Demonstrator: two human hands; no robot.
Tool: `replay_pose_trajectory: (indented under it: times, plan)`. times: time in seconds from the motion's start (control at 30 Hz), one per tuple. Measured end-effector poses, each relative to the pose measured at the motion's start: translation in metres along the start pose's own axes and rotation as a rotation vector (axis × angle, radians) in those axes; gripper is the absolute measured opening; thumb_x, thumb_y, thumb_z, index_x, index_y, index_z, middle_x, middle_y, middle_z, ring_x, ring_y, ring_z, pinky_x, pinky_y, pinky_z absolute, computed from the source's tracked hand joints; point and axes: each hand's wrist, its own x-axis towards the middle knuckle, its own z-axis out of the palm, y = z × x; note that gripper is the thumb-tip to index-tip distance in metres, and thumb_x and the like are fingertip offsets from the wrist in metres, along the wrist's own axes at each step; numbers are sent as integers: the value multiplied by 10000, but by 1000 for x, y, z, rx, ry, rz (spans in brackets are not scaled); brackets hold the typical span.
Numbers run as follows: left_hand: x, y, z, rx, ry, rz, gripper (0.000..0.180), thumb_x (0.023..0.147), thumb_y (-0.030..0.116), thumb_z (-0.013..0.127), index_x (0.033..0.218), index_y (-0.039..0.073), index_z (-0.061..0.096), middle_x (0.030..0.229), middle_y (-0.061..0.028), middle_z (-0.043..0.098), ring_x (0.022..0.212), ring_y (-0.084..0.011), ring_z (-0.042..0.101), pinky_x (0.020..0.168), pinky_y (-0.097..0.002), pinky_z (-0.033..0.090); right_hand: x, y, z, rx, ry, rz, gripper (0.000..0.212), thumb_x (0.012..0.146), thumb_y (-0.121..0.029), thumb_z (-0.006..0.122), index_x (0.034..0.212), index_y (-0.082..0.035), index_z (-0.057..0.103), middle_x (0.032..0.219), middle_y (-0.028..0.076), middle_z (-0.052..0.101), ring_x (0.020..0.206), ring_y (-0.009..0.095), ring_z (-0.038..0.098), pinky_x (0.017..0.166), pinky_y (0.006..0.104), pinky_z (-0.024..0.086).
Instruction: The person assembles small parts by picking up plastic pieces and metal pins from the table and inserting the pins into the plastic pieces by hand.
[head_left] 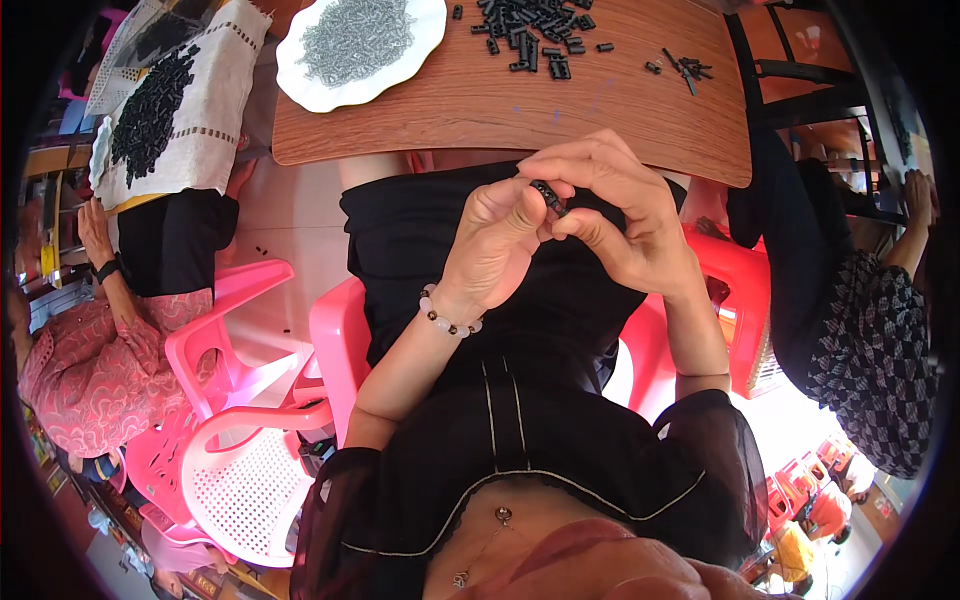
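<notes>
Above my lap, in front of the near table edge, my two hands meet at a small black cylindrical piece. My left hand pinches it between thumb and fingers. The thumb and fingertips of my right hand close on its other end, and they partly cover it. On the table lies a loose pile of short black cylindrical pieces. A white wavy-edged plate at the far left holds many small clear or silvery pieces. Several thin dark pieces lie at the table's right.
The brown wooden table ends just beyond my hands. On the left, a person in a pink patterned top sits by a cloth-covered table with black pieces. Pink plastic chairs stand around. Another person sits at the right.
</notes>
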Motion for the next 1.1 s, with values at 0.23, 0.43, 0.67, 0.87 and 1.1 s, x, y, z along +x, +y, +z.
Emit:
replay_pose_trajectory:
  times: [0.23,0.43,0.67,0.87,1.1]
  plan:
    - [0,-2,7,41,-1,4,252,909,269,634,1015,48,691,1015,-30,642,785,-74,560,738,-238,464,-3,3,-1,46,18,22,348,698,-80,733,1043,-48,700,897,49,660,811,200,550,785,322,459]
    - [-2,-12,2,0,0,75,219,914,246,627,1004,61,703,1035,-34,622,841,-98,553,735,-258,447,-5,3,7,76,75,56,314,689,-41,721,1003,-41,708,832,56,667,781,194,553,753,315,467]
    - [-5,-10,5,50,30,74,210,919,248,621,996,73,708,1037,-13,621,863,-102,554,745,-266,449,-9,6,16,135,134,142,270,706,-12,710,974,-30,715,773,54,672,736,188,553,716,302,473]
    - [2,-6,7,-79,103,-8,221,932,270,606,1046,99,686,1025,8,625,870,-88,555,774,-271,463,-6,16,14,152,117,146,365,703,-49,749,1064,-55,701,919,64,691,836,206,588,790,314,471]
    - [12,1,6,-172,171,-84,197,979,293,533,1029,116,606,880,34,557,821,-95,506,779,-274,448,4,20,5,-251,227,-140,271,669,-68,776,923,-80,681,964,32,667,895,250,566,767,344,474]
